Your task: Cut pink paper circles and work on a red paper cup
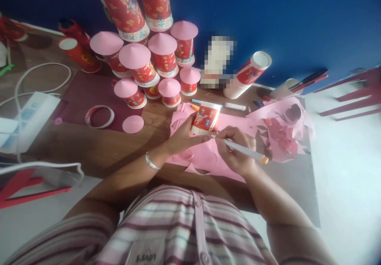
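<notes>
My left hand (183, 136) grips a red-and-white paper cup (206, 118) held upside down on a sheet of pink paper (208, 156). My right hand (235, 148) pinches a white pen (247, 152) with an orange end, its tip against the cup's rim on the paper. A silver bangle is on my left wrist. A round hole is cut in the pink sheet below my hands.
Several red cups topped with pink paper cones (139, 64) stand at the back of the wooden table. A loose pink disc (133, 124), a cut cup ring (99, 116), pink scraps (282, 132), pens (235, 106) and a power strip (28, 120) lie around.
</notes>
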Demonstrator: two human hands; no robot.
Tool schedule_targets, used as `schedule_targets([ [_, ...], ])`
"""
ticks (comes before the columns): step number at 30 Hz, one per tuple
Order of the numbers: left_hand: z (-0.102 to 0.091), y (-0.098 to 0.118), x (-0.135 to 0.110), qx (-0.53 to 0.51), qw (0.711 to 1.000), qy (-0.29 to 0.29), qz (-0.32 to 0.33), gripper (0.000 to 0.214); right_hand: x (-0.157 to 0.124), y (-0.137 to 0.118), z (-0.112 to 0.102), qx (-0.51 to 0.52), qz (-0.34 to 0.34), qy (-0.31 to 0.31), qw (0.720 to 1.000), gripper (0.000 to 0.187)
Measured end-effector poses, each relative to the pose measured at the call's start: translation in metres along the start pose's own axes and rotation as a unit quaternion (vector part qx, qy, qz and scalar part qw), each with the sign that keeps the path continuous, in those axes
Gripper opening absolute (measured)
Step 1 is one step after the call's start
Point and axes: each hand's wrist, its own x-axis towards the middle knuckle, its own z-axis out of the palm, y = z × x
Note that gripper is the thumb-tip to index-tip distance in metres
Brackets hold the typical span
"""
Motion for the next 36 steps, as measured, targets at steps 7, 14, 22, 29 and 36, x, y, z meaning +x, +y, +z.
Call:
schedule_targets([
  [7, 0.0022, 0.0036, -0.0018, -0.009, 1.000, 0.003, -0.013, 0.077, 0.0012, -0.0012, -0.0059, 0.125, 0.134, -0.070, 0.981, 0.009],
  [14, 0.0046, 0.0068, -0.0018, -0.008, 1.000, -0.004, -0.001, 0.074, 0.0033, -0.0009, -0.0066, 0.172, 0.175, -0.077, 0.966, 0.011],
  [22, 0.0026, 0.0036, -0.0009, 0.011, 1.000, 0.010, 0.017, 0.074, 0.0016, -0.0034, -0.0052, 0.075, 0.092, -0.046, 0.992, 0.006],
  [29, 0.0035, 0.0053, -0.0015, -0.022, 1.000, 0.007, 0.019, 0.066, 0.0017, -0.0033, -0.0039, 0.046, 0.051, -0.030, 0.997, 0.007],
  [36, 0.0026, 0.0033, -0.0020, -0.067, 0.998, -0.011, 0.013, 0.065, 0.0010, -0.0035, -0.0036, 0.042, 0.057, -0.013, 0.997, 0.008],
])
